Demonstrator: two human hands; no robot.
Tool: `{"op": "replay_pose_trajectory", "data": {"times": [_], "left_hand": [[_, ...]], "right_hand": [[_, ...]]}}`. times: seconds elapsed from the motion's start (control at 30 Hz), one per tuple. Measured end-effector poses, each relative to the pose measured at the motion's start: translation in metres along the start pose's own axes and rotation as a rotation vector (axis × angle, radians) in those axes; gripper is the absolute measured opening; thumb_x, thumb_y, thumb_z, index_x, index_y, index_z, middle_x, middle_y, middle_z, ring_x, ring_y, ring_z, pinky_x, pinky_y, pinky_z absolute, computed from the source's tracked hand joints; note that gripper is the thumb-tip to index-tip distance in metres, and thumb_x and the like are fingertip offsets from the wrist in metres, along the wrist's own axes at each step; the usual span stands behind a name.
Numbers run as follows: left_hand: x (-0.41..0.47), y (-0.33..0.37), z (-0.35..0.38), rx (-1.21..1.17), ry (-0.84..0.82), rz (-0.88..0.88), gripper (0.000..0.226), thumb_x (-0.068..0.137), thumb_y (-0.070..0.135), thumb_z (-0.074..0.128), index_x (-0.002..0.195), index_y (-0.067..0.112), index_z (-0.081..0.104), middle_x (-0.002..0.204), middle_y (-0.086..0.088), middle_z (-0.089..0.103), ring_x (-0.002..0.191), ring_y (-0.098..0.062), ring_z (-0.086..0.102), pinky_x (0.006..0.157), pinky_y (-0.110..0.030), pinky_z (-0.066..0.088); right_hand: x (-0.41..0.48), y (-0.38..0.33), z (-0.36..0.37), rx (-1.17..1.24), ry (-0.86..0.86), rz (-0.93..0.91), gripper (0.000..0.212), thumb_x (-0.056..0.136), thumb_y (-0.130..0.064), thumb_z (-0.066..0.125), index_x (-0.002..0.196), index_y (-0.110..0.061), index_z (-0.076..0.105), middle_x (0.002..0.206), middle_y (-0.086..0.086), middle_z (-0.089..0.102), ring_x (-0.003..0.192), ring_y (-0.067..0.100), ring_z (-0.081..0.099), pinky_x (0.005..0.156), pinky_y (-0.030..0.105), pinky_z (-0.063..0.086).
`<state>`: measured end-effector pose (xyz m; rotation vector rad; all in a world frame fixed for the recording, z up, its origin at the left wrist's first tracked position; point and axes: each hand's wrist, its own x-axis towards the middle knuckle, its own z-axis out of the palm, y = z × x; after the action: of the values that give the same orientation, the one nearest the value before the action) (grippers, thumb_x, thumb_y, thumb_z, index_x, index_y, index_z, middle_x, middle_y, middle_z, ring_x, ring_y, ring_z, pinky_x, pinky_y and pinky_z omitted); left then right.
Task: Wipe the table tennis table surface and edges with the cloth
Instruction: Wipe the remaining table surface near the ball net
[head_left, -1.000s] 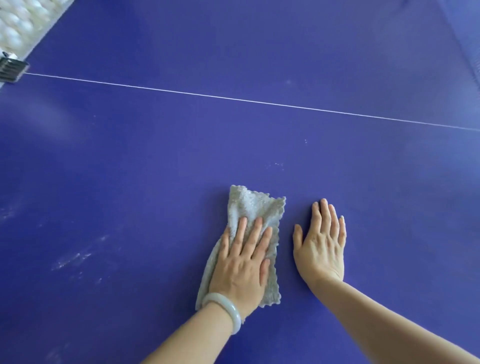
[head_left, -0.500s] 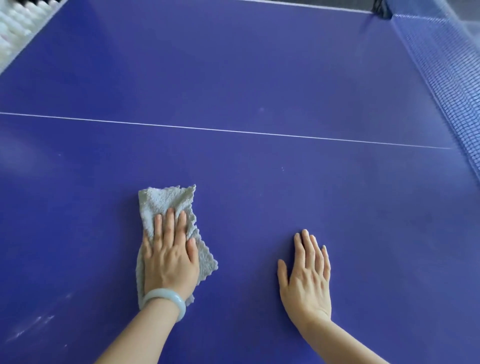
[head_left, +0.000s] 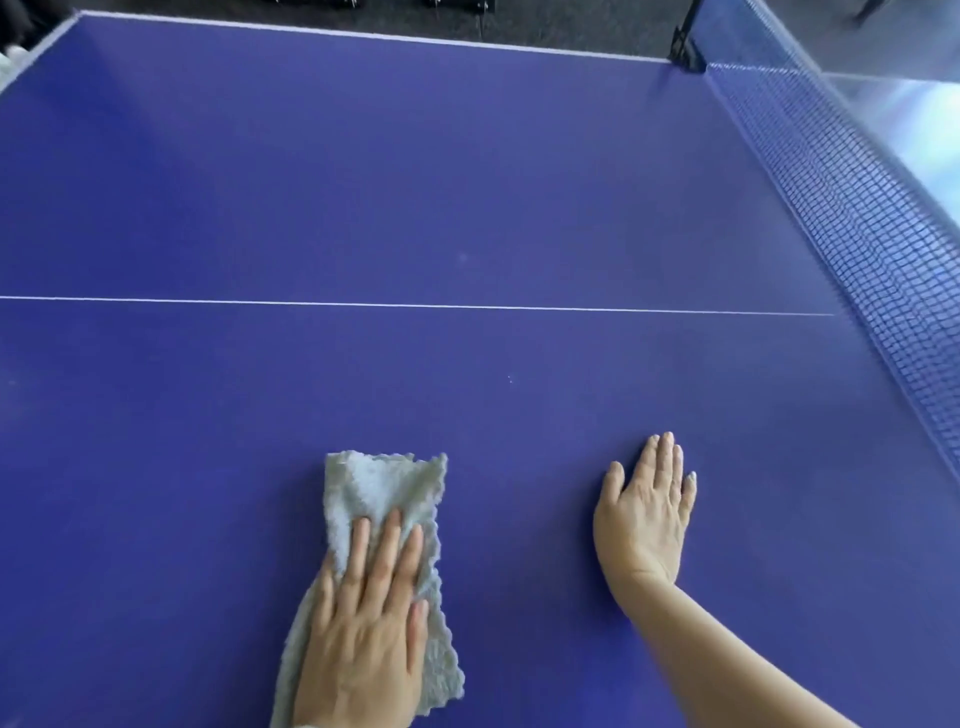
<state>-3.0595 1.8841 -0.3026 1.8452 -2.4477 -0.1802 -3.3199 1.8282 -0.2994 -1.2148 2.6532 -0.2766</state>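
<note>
Head view, looking forward and down over a dark blue table tennis surface (head_left: 467, 182) that fills almost the whole frame. A thin white line (head_left: 415, 305) crosses it from the left edge towards the right, just above the middle of the frame, and ends at the net. A wider white border line (head_left: 363, 35) marks the far edge along the top of the frame, with dark floor (head_left: 571, 23) beyond it. A blue mesh net (head_left: 857, 218) runs diagonally down the right side, from a black clamp post (head_left: 688, 49) in the upper right to the right edge of the frame.

In the lower centre, a grey fleecy cloth with scalloped edges (head_left: 379, 488) lies on the surface as a long strip pointing away from the person. The left hand (head_left: 363, 634) rests palm down on the nearer part of the cloth. Its fingers (head_left: 387, 551) are straight and slightly spread, pressing the fabric flat rather than curling around it. The far end of the cloth shows uncovered past the fingertips.

To the right, well apart from the cloth, the right hand (head_left: 644, 519) lies palm down directly on the surface. Its fingers (head_left: 665, 462) are straight and close together, thumb out to the left, holding nothing. Its bare forearm (head_left: 753, 660) leads off towards the lower right corner.
</note>
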Motion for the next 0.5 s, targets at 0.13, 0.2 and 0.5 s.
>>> {"op": "replay_pose_trajectory", "data": {"times": [0.13, 0.2, 0.5], "left_hand": [[0.043, 0.064, 0.003, -0.045, -0.095, 0.264, 0.058, 0.095, 0.038, 0.035, 0.151, 0.023, 0.039, 0.161, 0.000, 0.028, 0.146, -0.028, 0.030, 0.109, -0.050, 0.028], [0.085, 0.084, 0.001, -0.009, -0.141, 0.382, 0.058, 0.097, 0.039, 0.029, 0.155, 0.029, 0.029, 0.164, 0.004, 0.018, 0.151, -0.024, 0.017, 0.115, -0.051, 0.018], [0.186, -0.001, -0.005, 0.138, -0.111, -0.032, 0.058, 0.103, 0.043, 0.010, 0.156, 0.033, -0.011, 0.164, 0.007, -0.015, 0.152, -0.019, -0.013, 0.122, -0.049, -0.003]], "right_hand": [[0.007, 0.006, 0.005, -0.077, 0.000, -0.018, 0.074, 0.100, -0.050, 0.015, 0.158, -0.011, -0.007, 0.168, -0.001, -0.011, 0.152, 0.010, -0.017, 0.120, 0.030, -0.021], [0.006, 0.006, 0.006, -0.067, -0.004, -0.013, 0.076, 0.098, -0.054, 0.012, 0.159, -0.012, -0.006, 0.168, -0.002, -0.011, 0.152, 0.009, -0.017, 0.119, 0.029, -0.022], [0.006, 0.005, 0.005, -0.097, 0.003, -0.015, 0.076, 0.099, -0.051, 0.012, 0.159, -0.009, -0.003, 0.168, 0.001, -0.007, 0.153, 0.013, -0.014, 0.121, 0.033, -0.017]]}}
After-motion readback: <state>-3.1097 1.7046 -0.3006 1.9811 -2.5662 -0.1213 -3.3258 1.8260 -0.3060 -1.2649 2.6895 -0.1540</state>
